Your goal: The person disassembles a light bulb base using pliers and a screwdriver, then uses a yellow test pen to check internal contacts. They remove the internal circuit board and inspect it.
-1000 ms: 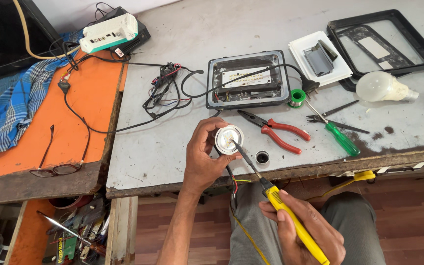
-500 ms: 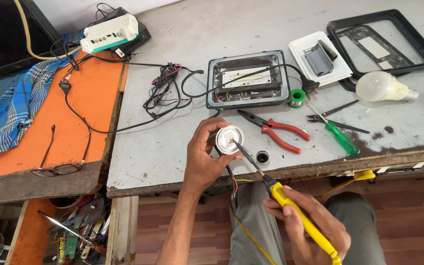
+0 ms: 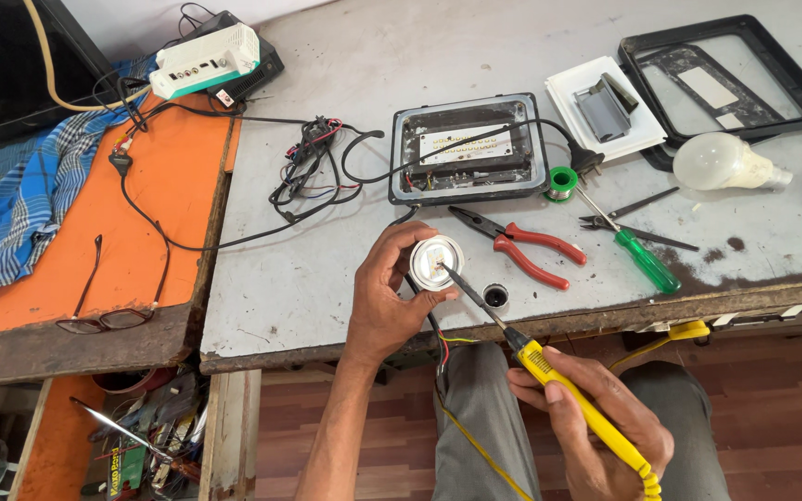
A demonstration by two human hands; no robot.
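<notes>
My left hand [image 3: 384, 301] grips a small round white lamp module [image 3: 435, 263] above the front edge of the grey workbench [image 3: 327, 269], its face turned up. Red, black and yellow wires hang down from under it. My right hand [image 3: 596, 422] holds a yellow-handled soldering iron [image 3: 563, 390] over my lap; its thin metal tip touches the face of the round module.
Red-handled pliers [image 3: 521, 243], a green screwdriver [image 3: 637, 255], a solder spool [image 3: 562, 181], an opened black lamp housing [image 3: 468, 158], a bulb [image 3: 725, 162] and a black frame [image 3: 725, 70] lie on the bench. Tangled cables [image 3: 313, 167] sit left of the housing. Spectacles [image 3: 109, 315] rest on the orange table.
My right hand has shifted slightly down and right with the iron; the tip stays on the module. My left hand holds still.
</notes>
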